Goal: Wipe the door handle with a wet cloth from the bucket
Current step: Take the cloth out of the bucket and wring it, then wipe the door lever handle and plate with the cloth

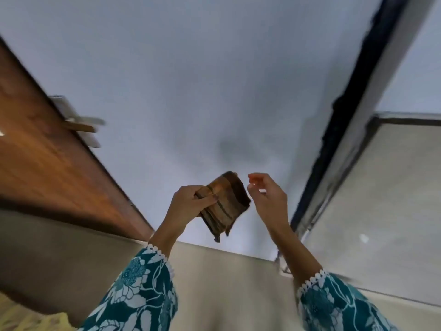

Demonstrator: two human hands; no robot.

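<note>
Left hand (pixel 191 199) gripping folded brown cloth (pixel 224 204), right hand (pixel 267 194) loosely open, empty

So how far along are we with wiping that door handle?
The cloth is already in hand: the left hand pinches it, folded, in front of the wall, while the right hand hangs open beside it, not touching. No bucket is in view. Still left: the door handle, off to the left on the wooden door, is untouched.
</note>
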